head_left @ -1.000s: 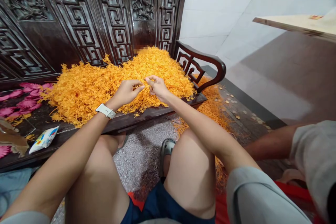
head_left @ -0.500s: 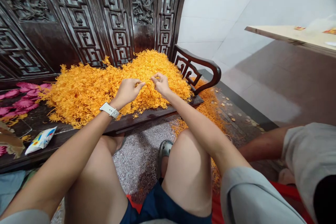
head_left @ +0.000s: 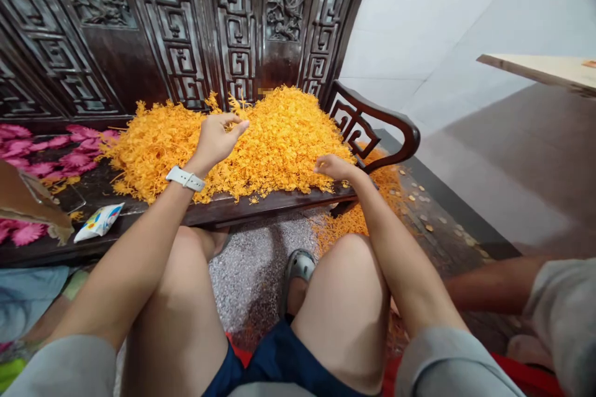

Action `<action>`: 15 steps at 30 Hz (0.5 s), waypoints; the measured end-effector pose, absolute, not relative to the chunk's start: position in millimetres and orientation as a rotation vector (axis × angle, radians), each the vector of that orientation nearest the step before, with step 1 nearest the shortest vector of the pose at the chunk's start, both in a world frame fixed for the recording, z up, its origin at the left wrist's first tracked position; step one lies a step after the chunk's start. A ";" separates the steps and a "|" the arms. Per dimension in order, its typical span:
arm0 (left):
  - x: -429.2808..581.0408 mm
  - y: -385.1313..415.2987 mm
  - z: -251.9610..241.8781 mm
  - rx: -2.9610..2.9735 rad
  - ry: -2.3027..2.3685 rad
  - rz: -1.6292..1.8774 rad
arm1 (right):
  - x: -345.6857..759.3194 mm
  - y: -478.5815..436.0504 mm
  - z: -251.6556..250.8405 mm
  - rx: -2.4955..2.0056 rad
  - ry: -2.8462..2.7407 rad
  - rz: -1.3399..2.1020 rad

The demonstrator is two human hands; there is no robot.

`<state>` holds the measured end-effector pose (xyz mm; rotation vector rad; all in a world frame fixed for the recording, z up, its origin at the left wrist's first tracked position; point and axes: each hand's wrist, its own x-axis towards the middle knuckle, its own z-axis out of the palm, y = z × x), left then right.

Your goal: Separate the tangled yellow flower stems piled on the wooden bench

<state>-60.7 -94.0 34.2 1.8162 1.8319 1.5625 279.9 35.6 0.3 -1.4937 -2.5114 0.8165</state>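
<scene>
A wide heap of orange-yellow frilly flower pieces (head_left: 288, 136) covers the seat of a dark carved wooden bench (head_left: 223, 214). My left hand (head_left: 216, 139), with a white watch on its wrist, is over the middle of the heap. Its thumb and forefinger are pinched together. Loose yellow strands show just above those fingertips; whether they are in the pinch, I cannot tell. My right hand (head_left: 334, 166) is low at the heap's front right side, its fingers curled inward. Anything inside them is too small or hidden to make out.
Pink flower heads (head_left: 69, 152), a cardboard piece (head_left: 32, 195) and a small white packet (head_left: 99, 222) lie on the bench's left. A curved armrest (head_left: 405, 130) closes its right end. More orange pieces (head_left: 347, 229) cover the floor. Another person's arm (head_left: 493, 285) is at right.
My hands have moved apart: the right one drew back and to the right, lower on the heap, while the left rose slightly. The view has turned a little left.
</scene>
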 end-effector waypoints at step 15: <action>-70.0 -64.9 -11.5 1.913 1.662 0.982 | 211.8 28.7 13.0 -1.008 -1.651 1.216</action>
